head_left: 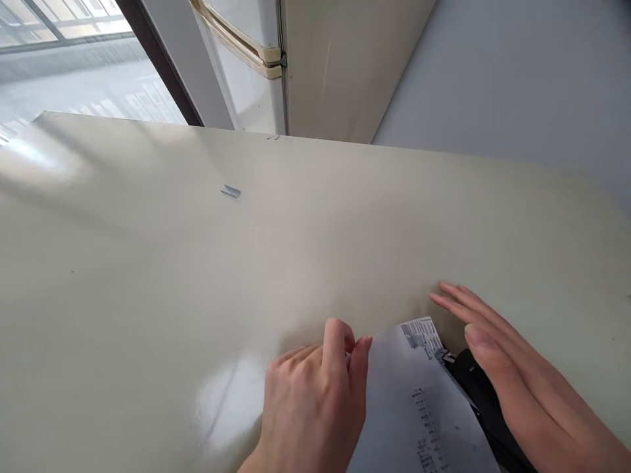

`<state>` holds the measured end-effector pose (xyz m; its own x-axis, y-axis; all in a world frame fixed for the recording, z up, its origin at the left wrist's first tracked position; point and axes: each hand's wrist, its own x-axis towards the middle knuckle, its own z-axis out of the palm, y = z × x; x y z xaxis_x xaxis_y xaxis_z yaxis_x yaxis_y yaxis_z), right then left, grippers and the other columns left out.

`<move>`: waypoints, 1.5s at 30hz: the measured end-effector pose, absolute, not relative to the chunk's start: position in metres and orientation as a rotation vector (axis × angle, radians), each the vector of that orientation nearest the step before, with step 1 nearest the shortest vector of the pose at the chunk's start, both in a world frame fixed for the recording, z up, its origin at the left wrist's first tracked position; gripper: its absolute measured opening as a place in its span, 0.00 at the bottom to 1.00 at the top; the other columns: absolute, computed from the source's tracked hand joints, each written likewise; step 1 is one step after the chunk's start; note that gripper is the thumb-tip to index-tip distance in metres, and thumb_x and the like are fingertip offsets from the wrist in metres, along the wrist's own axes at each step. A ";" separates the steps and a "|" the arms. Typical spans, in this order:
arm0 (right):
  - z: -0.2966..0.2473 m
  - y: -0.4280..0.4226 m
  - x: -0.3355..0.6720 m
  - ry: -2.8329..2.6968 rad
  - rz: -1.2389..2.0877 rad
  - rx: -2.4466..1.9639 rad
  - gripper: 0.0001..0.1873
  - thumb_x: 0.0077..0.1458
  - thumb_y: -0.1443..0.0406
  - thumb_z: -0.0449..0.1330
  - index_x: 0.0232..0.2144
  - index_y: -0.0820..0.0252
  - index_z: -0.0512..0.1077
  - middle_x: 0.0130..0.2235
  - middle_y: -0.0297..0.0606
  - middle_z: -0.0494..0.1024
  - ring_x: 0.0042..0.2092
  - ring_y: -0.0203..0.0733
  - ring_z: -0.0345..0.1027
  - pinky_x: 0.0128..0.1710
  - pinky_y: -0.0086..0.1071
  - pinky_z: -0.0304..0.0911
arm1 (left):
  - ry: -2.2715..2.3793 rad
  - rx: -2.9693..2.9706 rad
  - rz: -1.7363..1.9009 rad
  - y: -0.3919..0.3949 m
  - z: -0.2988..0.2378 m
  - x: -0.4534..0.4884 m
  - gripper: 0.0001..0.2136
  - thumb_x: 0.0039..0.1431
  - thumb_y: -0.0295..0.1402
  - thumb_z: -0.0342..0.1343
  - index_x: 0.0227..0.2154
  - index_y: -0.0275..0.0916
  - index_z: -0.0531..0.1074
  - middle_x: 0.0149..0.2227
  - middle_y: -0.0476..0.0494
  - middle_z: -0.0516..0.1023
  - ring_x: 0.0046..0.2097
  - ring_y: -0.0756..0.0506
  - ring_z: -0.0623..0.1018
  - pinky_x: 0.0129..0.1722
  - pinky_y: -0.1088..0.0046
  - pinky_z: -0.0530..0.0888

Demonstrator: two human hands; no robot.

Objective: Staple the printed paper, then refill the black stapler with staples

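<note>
A pale sheet with printed text (414, 401) lies at the near edge of my view, its far corner carrying a small label with dense lines (422, 335). My left hand (318, 394) is closed at the sheet's left edge, thumb and forefinger pinched together on it. Along the right side of the sheet shows a black object (486, 404), partly covered, whose kind I cannot make out. Beside that black object, my right hand (517, 374) is open with its fingers stretched out; whether its palm touches the object is hidden.
A broad pale table (162, 276) fills most of the view. Farther off on it lies a small folded scrap (231, 191). Past the far edge stands a refrigerator (340, 66), with a window (64, 59) at the left and a wall (517, 79) at the right.
</note>
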<state>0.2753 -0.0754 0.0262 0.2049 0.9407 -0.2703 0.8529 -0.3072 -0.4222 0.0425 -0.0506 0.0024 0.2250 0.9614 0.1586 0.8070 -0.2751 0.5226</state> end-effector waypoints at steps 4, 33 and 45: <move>0.028 -0.076 0.274 -1.746 0.701 -2.295 0.27 0.72 0.47 0.43 0.68 0.30 0.63 0.73 0.20 0.61 0.73 0.55 0.54 0.64 0.55 0.64 | 1.665 2.176 0.656 -0.051 0.001 0.044 0.09 0.74 0.32 0.47 0.33 0.42 0.60 0.16 0.62 0.68 0.15 0.53 0.70 0.17 0.75 0.58; 0.030 -0.071 0.272 -1.784 0.687 -2.282 0.27 0.72 0.46 0.45 0.69 0.31 0.62 0.74 0.21 0.58 0.73 0.59 0.52 0.65 0.58 0.64 | 1.666 2.171 0.627 -0.052 0.003 0.044 0.11 0.76 0.33 0.45 0.33 0.43 0.60 0.16 0.61 0.69 0.15 0.53 0.70 0.17 0.75 0.58; 0.032 -0.070 0.269 -1.758 0.709 -2.282 0.27 0.71 0.45 0.44 0.68 0.29 0.63 0.74 0.19 0.58 0.74 0.59 0.51 0.66 0.58 0.61 | 1.656 2.168 0.614 -0.052 0.003 0.044 0.11 0.76 0.33 0.45 0.33 0.42 0.60 0.17 0.61 0.70 0.15 0.53 0.70 0.18 0.76 0.58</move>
<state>0.2693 -0.0702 0.0316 0.1894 0.9464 -0.2615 0.8633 -0.2874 -0.4148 0.0437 -0.0518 0.0033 0.2257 0.9655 0.1301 0.8169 -0.2603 0.5147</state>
